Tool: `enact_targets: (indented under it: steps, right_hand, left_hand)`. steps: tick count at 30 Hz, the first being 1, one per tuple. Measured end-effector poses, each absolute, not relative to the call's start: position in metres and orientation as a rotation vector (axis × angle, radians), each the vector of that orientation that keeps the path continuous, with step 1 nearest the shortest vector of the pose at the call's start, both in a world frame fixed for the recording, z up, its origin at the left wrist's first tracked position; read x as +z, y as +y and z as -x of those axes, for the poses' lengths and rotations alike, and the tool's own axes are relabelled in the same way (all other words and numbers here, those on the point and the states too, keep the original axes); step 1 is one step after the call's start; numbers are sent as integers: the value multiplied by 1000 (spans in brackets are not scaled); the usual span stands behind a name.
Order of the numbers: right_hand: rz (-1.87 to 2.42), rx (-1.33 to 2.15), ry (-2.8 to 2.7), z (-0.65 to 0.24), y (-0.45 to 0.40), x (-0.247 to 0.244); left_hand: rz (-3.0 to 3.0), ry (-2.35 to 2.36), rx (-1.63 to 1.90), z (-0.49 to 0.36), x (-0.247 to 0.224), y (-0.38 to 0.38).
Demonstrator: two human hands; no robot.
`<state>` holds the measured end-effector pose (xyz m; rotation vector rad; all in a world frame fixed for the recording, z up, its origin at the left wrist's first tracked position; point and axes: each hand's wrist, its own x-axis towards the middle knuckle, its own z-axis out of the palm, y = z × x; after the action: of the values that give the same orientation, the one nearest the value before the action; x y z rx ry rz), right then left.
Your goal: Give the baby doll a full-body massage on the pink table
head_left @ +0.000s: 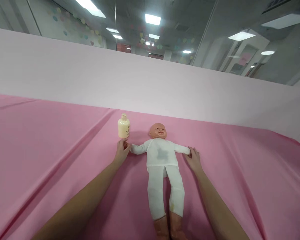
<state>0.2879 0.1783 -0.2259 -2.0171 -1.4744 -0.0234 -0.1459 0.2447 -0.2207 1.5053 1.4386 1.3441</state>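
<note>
A baby doll (pixel 162 154) in white clothing lies on its back, arms stretched out to both sides, with a grey patch on its chest. My left hand (pixel 122 150) is closed at the end of the doll's arm on the left. At the end of the other arm, my right hand (pixel 193 159) has its fingers closed round the doll's hand. Just beyond my left hand stands a cream pump bottle (pixel 123 127) with dark print.
Pink cloth (pixel 90 186) with several folds covers the surface under the doll. A plain white wall (pixel 145 90) rises behind it, topped by glass that shows ceiling lights and coloured dots.
</note>
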Motion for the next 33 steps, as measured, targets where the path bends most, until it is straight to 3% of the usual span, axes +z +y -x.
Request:
enact_targets:
  steps: [9,21,33]
  right_hand:
    - [2201,-12,-1534,-292,186,-238]
    - [2265,106,-1450,-284,180,-232]
    - [2247,109,-1438,-281,183,-231]
  left_hand:
    - [-1812,1544,1161,151,-226,261]
    - [-2100,1748,1363,129,-226,221]
    - [-2807,514,1053,77,-168,130]
